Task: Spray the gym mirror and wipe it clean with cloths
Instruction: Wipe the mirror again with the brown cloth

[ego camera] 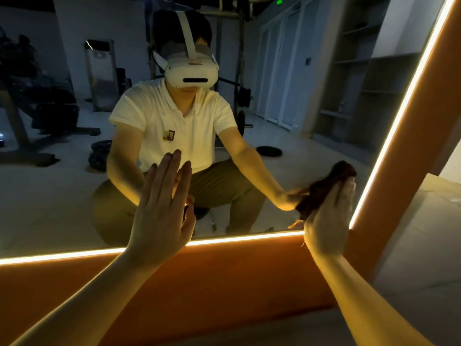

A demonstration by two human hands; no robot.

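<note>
Brown, soft cloth [324, 191] is bunching under my right hand [329, 221], which is pressing it with mostly straight fingers against the mirror [50, 196] near its lower right corner, beside the glowing light strip [249, 238]. My left hand [162, 203] is resting open and flat on the mirror. I am judging the cloth light and limp, best pinned under the palm, and the mirror hard, slick and breakable.
</note>
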